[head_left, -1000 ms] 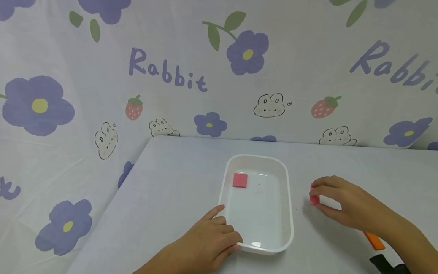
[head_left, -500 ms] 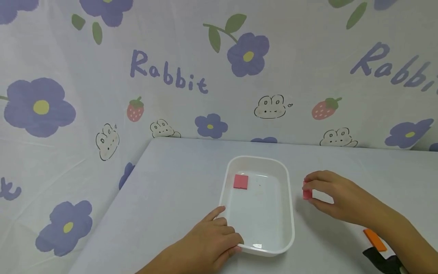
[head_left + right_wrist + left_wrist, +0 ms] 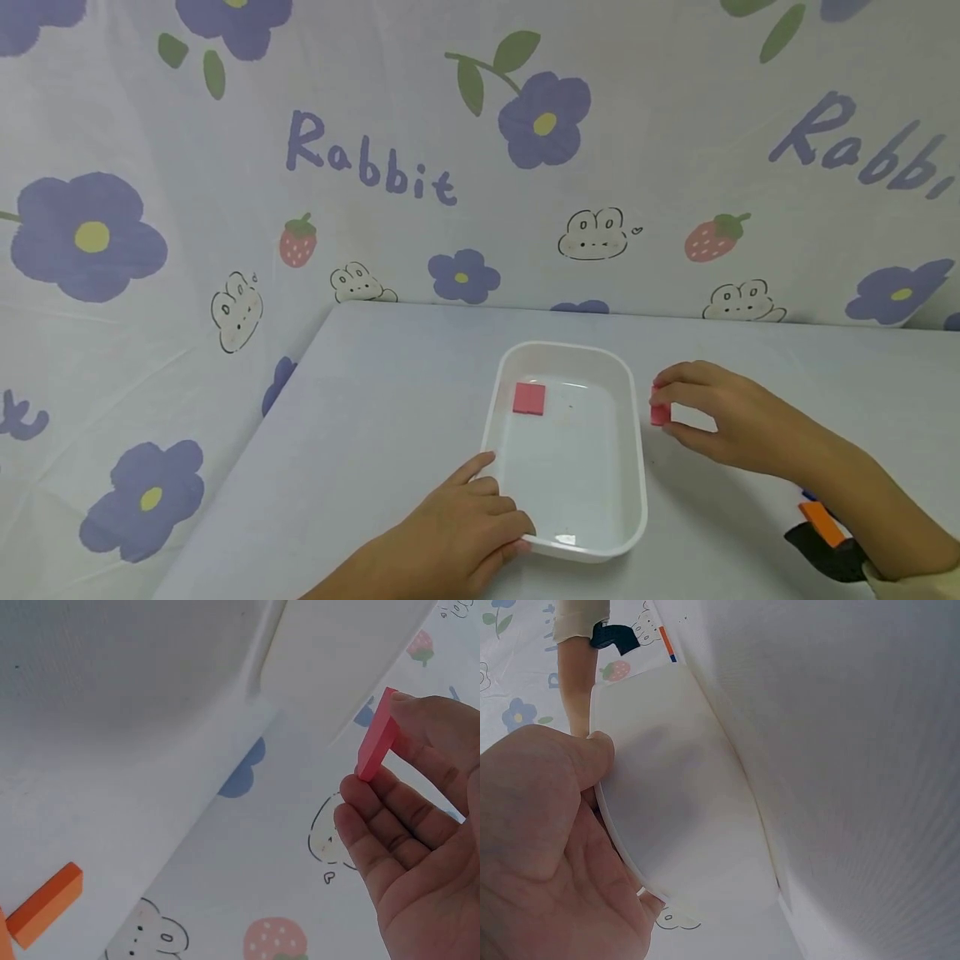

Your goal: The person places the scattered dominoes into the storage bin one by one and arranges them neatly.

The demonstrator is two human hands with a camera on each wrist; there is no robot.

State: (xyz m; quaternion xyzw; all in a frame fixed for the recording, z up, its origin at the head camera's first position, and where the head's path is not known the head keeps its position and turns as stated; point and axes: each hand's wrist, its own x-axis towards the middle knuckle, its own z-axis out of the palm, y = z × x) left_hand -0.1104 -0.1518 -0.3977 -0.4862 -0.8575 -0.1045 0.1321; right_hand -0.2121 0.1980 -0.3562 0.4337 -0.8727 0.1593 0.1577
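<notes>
A white plastic tray [image 3: 570,483] lies on the table. My left hand [image 3: 450,533] grips its near-left corner, and the left wrist view shows the thumb [image 3: 598,759] against the tray's outer wall [image 3: 682,795]. Flat on the tray floor, toward the far left, is a pink square [image 3: 529,399] with a faint seam down its middle. My right hand [image 3: 738,417] is just right of the tray and pinches a pink rectangular block [image 3: 660,408] between thumb and fingertips. In the right wrist view this pink block [image 3: 377,739] stands on edge, raised above the table.
An orange block [image 3: 822,523] lies on the table under the right forearm, a bit of blue [image 3: 809,494] beside it. A black piece [image 3: 825,554] shows at the right wrist. A flower-printed cloth [image 3: 637,125] hangs behind the table.
My right hand has carried the pink block leftward and away from me, closer to the tray's right rim. The left hand and the tray have stayed put.
</notes>
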